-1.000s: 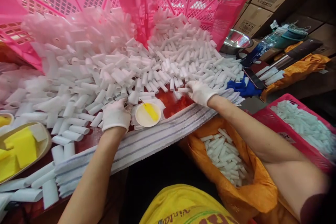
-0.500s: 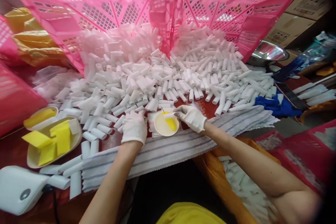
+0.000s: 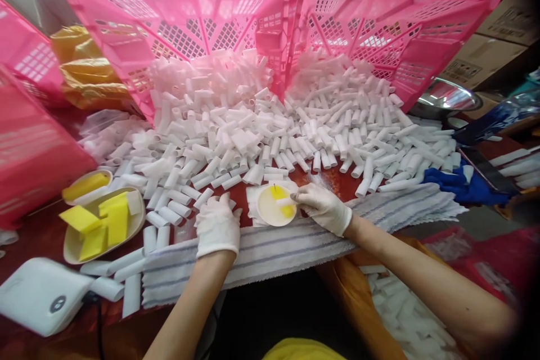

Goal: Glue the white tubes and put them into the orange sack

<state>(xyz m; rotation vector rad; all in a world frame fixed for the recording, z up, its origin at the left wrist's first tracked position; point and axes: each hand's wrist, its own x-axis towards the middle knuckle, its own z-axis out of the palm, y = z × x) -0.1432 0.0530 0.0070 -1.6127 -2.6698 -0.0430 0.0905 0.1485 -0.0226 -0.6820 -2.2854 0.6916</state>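
My right hand [image 3: 324, 208], in a white glove, pinches a small white tube [image 3: 286, 201] by its right end. The tube's other end is over a small round cream dish [image 3: 265, 216], which holds a yellow piece [image 3: 288, 211] and a thin dark pin-like bit. The dish rests on a folded white cloth or paper [image 3: 252, 202]. My left hand [image 3: 217, 228], also gloved, is palm down to the left of the dish, beside loose tubes. Its fingers are bent, with the thumb apart; the fingertips are partly hidden. A striped towel [image 3: 278, 253] lies along the table edge under my wrists.
Many white tubes [image 3: 236, 135] spill from pink crates [image 3: 354, 22] at the back. At left are a tray [image 3: 141, 222] of yellow sponge pieces [image 3: 116, 216] and a white device [image 3: 40, 295] with a cable. A metal bowl [image 3: 451, 98] and blue cloth [image 3: 442, 183] are at right.
The view has shifted, so the scene appears farther right and lower. My left hand has drawn back a little from the dish. My right hand still holds the tube at the dish.
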